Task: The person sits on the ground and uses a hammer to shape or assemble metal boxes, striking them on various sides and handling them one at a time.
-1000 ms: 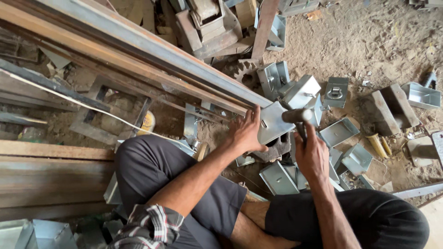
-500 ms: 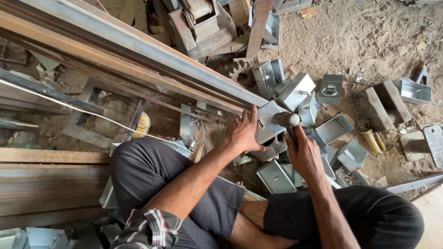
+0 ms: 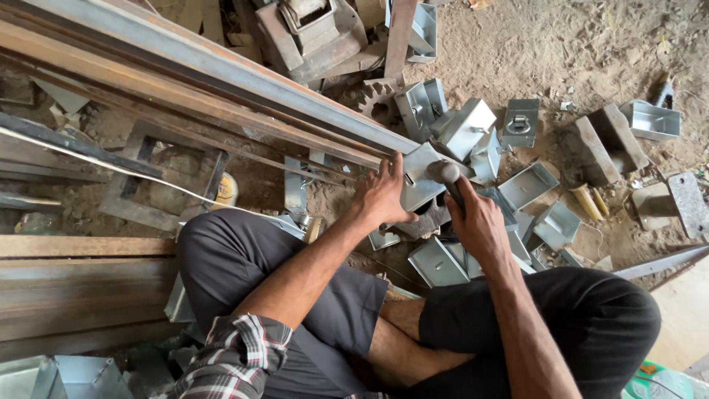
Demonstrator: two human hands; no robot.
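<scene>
I sit on sandy ground with my knees apart. My left hand (image 3: 382, 193) presses down on a folded grey sheet-metal box piece (image 3: 419, 174) that rests on a dark metal block (image 3: 427, 220). My right hand (image 3: 478, 227) grips the handle of a hammer (image 3: 444, 174), whose round head sits on the metal piece right beside my left fingers. Several similar grey metal boxes (image 3: 528, 185) lie scattered just beyond and to the right of my hands.
Long rusty steel bars and angle sections (image 3: 221, 81) run diagonally across the upper left. A rectangular metal frame (image 3: 159, 181) lies on the dirt at left. Wooden blocks (image 3: 602, 144) and a flat plate (image 3: 688, 203) sit at right. Wooden planks (image 3: 81, 288) lie by my left knee.
The hammer head has come down from slightly right of the piece onto it. My left hand keeps its hold on the metal piece in the same place.
</scene>
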